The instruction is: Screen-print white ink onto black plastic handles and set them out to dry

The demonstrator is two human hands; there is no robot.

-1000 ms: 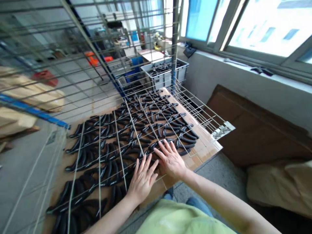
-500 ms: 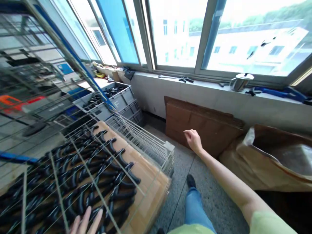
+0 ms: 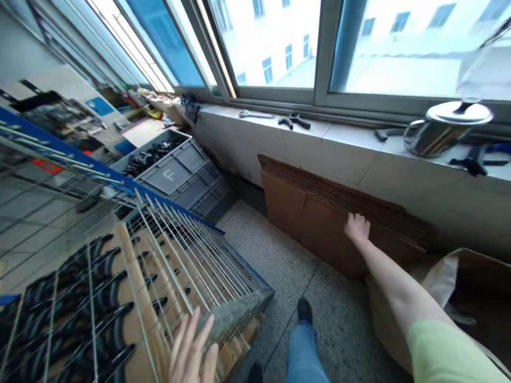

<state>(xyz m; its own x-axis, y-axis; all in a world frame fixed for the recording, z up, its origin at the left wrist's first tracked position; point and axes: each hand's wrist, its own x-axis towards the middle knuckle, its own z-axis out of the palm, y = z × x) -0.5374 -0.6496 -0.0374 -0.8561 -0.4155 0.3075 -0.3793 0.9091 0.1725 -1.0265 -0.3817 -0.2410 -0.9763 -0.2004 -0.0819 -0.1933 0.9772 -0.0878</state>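
My left hand [image 3: 194,348] has its fingers spread, palm down, at the near edge of a wire-mesh rack [image 3: 223,311]; whether it touches the wires I cannot tell. Black curved parts [image 3: 104,298] lie in rows on cardboard behind the mesh, to its left. My right hand [image 3: 357,227] reaches forward with the fingers curled in. In view it overlaps the top front edge of a stack of flat cardboard sheets [image 3: 303,207] leaning on the wall. Contact with the sheets is unclear, and no object shows in the fingers.
Grey crates [image 3: 175,173] stand by the wall, the top one holding black parts. A wrench [image 3: 257,115], black fittings [image 3: 294,122] and a metal mug [image 3: 437,133] rest on the sill. An open brown sack-like container [image 3: 393,319] stands at right. Speckled floor [image 3: 287,255] runs between.
The view has shifted forward, closer to the sill and cardboard. My left hand has gone from over the black parts to the rack's edge. My right hand now appears over the sheets' top edge.
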